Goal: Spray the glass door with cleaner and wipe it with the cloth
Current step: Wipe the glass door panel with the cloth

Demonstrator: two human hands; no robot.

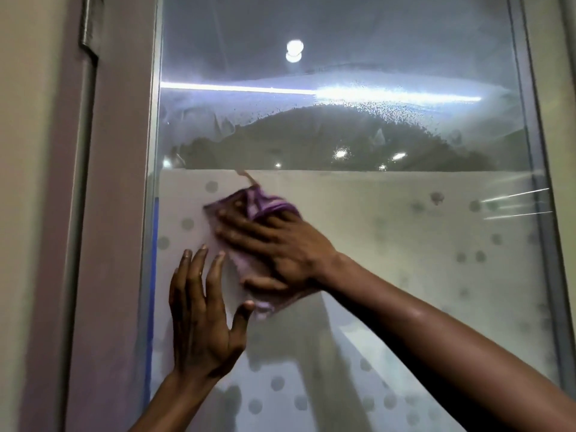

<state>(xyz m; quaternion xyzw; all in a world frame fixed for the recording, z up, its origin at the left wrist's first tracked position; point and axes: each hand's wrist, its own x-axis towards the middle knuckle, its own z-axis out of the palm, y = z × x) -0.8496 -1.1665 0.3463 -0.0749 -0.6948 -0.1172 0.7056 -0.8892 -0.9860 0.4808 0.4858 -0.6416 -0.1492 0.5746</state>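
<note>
The glass door (389,232) fills the view; its lower half is frosted with grey dots, its upper half clear with a band of wet spray droplets. A purple cloth (265,207) lies flat on the frosted part, left of centre. My right hand (280,244) presses the cloth against the glass with spread, straight fingers. Just below and to the left, my left hand (202,313) rests flat on the glass with open fingers, its thumb tip close to the cloth's lower edge. No spray bottle is in view.
The door's left edge carries a blue strip (152,291). A mauve frame (115,213) and a beige wall (28,213) stand on the left, with a metal hinge (90,29) at the top. A grey frame (548,244) borders the right.
</note>
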